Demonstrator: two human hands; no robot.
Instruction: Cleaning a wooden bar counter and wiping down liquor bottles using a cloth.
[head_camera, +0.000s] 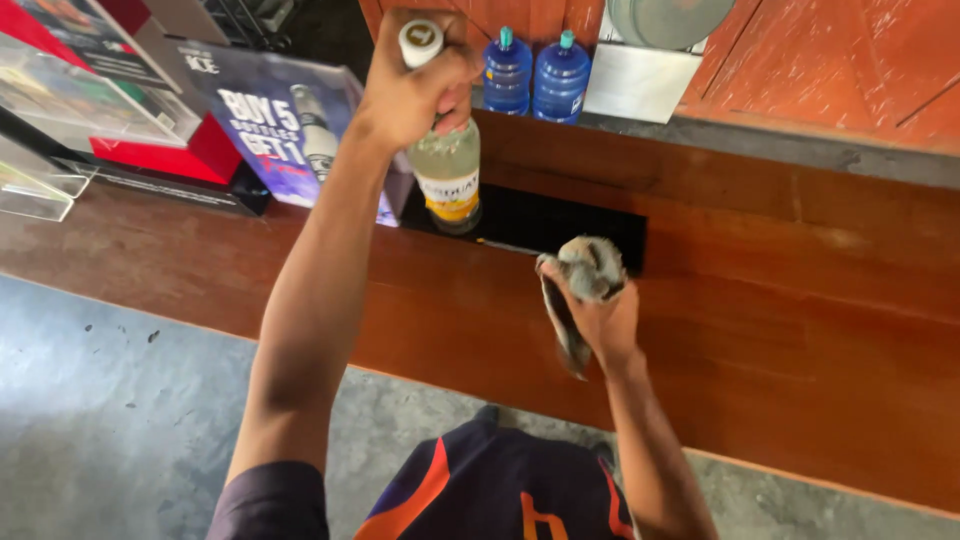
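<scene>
A long reddish-brown wooden bench (800, 330) runs across the frame from left to right. At the upper left, a purple printed display sign (275, 125) stands on it. Two blue plastic water jugs (535, 72) sit at the top centre, beyond the bench. The left hand (415, 85), its grip wrapped round the neck, holds a clear glass bottle with a yellow label (447, 170) upright at upper centre. The right hand (600, 310), at the middle of the frame, has its grip squeezed round a crumpled grey cloth (585, 275) over the bench.

Wooden counter (800, 330): printed sign (275, 125), clear acrylic stand (40, 185) on top.
</scene>
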